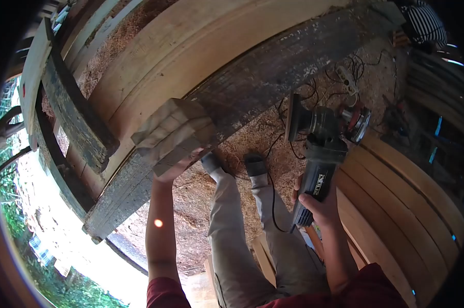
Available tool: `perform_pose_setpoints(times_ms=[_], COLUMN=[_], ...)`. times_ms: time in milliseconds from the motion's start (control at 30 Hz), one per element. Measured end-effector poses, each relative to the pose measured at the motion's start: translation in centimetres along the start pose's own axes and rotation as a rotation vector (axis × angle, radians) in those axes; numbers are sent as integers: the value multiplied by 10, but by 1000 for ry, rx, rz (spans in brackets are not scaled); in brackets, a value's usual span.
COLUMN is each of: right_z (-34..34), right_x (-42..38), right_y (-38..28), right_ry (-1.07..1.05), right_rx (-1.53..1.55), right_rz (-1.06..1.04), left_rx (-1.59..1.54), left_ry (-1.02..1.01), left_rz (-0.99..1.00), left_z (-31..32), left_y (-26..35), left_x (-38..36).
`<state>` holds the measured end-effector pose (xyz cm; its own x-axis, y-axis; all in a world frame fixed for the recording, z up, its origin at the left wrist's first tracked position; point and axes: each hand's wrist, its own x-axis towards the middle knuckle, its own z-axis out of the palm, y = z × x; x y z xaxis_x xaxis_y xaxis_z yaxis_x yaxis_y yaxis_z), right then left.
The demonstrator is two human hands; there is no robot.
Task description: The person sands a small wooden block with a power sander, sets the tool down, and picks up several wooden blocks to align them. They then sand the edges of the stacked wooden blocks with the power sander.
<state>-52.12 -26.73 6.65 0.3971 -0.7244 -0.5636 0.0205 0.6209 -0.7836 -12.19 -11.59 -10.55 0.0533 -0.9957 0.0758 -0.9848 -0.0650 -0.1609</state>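
- Grips the wooden block (pixel 173 131) with the left hand (pixel 174 168), from the near side, by the dark tabletop (pixel 273 77); cannot tell, through blur, whether lifted clear or partly resting there.
- Grips the power tool (pixel 322 172) by the body with the right hand (pixel 319 203), with the disc (pixel 292 118) beyond that hand, on the side toward the block; cannot tell whether spinning.
- Could lose the block from the left hand through a single-handed, partly hidden hold, dropping it near the feet (pixel 256 165), to the right of that hand.
- Could jerk the power tool aside in the right hand, likely from a sudden catch of the disc on wood.
- Could graze the left hand by bringing the disc too close.
- Could snag the cord (pixel 273 203), looping left of the right hand, on a leg or foot.
- Could slip on the loose shavings (pixel 191 215) below the left hand.
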Motion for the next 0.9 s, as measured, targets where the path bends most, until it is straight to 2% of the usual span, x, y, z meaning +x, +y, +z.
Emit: perform_pose_setpoints(times_ms=[33,100,133,200,233,300,333,400,433,500,633,700,767,833,900], right_z=[-4,-6,-5,-6,-7,-5,-5,-2,-1,1,4,5,6,5,5], right_x=[-2,-4,-7,-8,-10,-16,-17,-18,-18,-20,-24,-28,-32,-34,-37], right_y=[4,10,12,15,17,23,25,28,29,29,28,29,32,33,33], right_ry=[4,14,24,42,53,79,90,118,121,138,111,114,122,122,121], right_rx=[-13,-9,7,29,35,61,78,118,116,115,79,79,76,67,54], right_rz=[-2,5,11,13,16,24,24,5,-5,-14,-49,-64,-44,-36,-32], left_rx=[522,931,817,853,997,1096,1056,919,818,487,-396,-641,-673,-566,-634], left_ry=[195,327,263,293,383,449,424,280,161,1,-141,-31,252,155,86], left_rz=[97,168,139,196,286,272,161,67,91,78,-110,-158,-167,-162,-192], left_z=[2,5,11,21,27,41,50,52,47,37,20,-6,-64,-42,-32], left_y=[-3,-5,-4,-5,-9,-9,2,6,4,3,2,11,21,17,18], left_x=[6,3,-5,-7,-5,-9,-9,-10,-9,-10,11,26,58,47,43])
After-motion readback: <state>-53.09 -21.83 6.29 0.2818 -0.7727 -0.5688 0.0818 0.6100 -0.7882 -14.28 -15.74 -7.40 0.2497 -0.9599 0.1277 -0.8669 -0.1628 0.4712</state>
